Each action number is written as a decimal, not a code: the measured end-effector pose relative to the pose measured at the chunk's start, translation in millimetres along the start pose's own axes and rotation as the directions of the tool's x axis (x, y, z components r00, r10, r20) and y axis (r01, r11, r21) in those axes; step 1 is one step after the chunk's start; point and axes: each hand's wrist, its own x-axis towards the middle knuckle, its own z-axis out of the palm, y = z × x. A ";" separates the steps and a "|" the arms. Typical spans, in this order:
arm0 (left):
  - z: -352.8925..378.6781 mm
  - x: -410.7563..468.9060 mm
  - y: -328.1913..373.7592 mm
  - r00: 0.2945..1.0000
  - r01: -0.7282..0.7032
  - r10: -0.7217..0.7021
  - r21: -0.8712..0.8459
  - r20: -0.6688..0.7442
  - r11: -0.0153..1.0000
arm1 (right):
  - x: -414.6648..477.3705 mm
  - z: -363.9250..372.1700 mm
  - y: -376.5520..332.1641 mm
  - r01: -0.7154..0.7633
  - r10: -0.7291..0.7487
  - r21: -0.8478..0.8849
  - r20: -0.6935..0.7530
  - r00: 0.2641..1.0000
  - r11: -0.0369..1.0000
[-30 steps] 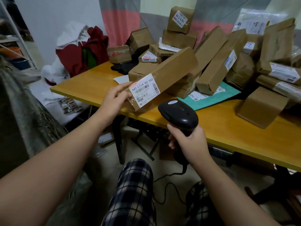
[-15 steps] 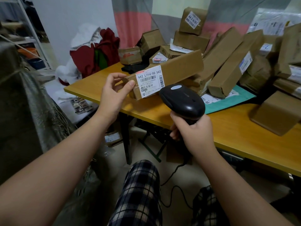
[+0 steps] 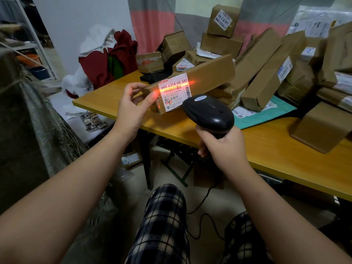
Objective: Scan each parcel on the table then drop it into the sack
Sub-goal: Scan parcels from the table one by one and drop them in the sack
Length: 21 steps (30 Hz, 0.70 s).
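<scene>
Your left hand (image 3: 131, 109) pinches a long brown parcel (image 3: 209, 73), perhaps tape-wrapped, red beam (image 3: 178, 85) crossing its white label (image 3: 174, 96); your right hand (image 3: 222, 147) grips the scanner (image 3: 208, 111).

Bare forearms (image 3: 76, 187), navy-and-cream plaid trousers (image 3: 162, 225)

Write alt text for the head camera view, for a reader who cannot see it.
A person's left hand holds a long brown cardboard parcel while the right hand aims a black handheld barcode scanner, its red beam crossing the parcel's white label. More brown parcels are heaped on the yellow wooden table behind.
</scene>
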 end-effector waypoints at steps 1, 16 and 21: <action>-0.4 0.3 -0.2 1.000 0.003 -0.003 0.004 0.002 1.000 | 0.1 0.1 -0.3 0.005 -0.005 -0.010 -0.004 1.000 1.000; -5.1 1.7 -6.8 0.996 0.032 -0.035 0.039 0.079 0.999 | -21.8 -12.6 7.5 0.027 -0.029 -0.041 -0.045 0.999 0.999; -1.0 0.6 -5.1 0.996 0.041 -0.042 0.021 0.080 0.999 | -24.5 -15.0 11.0 0.028 -0.030 -0.040 -0.050 0.998 0.999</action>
